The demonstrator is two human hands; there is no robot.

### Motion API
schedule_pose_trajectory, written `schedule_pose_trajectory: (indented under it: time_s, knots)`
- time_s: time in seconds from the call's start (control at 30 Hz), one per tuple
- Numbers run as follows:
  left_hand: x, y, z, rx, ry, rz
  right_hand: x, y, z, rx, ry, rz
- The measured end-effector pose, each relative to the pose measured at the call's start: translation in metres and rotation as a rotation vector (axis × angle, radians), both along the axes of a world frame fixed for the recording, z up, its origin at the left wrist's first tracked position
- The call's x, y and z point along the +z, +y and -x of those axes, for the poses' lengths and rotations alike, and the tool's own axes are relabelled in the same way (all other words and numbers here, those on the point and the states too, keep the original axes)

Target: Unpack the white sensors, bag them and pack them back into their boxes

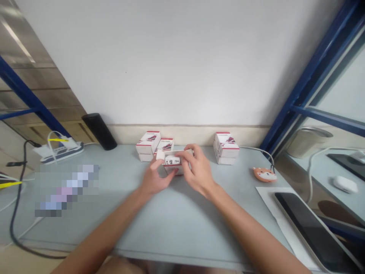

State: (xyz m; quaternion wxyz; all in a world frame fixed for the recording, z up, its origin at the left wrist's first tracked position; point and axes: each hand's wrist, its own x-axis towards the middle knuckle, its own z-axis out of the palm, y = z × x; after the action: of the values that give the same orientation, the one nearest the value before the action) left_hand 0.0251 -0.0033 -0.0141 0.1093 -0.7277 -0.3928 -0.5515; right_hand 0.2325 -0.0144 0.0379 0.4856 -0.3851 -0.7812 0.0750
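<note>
Near the back middle of the desk, a small white and red carton (172, 166) stands with its flaps up. Inside its opening shows a white item (172, 160) with small dark and metallic parts; its kind I cannot make out. My left hand (156, 177) grips the carton's left side, thumb along the front and fingers by the raised flap. My right hand (196, 167) is at the right side, its fingers bent over the opening and touching the carton; whether they also hold the white item is hidden. Just behind my left hand are closed white and red boxes (148, 146).
At the back right stand stacked matching boxes (226, 148). A black cylinder (99, 131) and a power strip (61, 151) are at the left, with cables. To the right lie an orange animal-faced case (265, 175) and a large dark-screened phone (310, 228) on white paper.
</note>
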Motion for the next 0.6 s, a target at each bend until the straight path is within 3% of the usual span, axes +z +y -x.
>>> schedule_pose_trajectory:
  time_s: [0.17,0.37,0.6]
  knots:
    - [-0.008,0.0,-0.002,0.009,0.025,-0.098,0.006,-0.003,0.0,-0.052,-0.012,-0.003]
    - [-0.009,0.0,-0.004,-0.01,0.024,-0.113,0.004,-0.001,0.005,0.112,0.323,0.182]
    - [-0.027,0.002,-0.007,-0.03,-0.109,-0.012,-0.004,0.006,0.001,0.068,0.631,0.129]
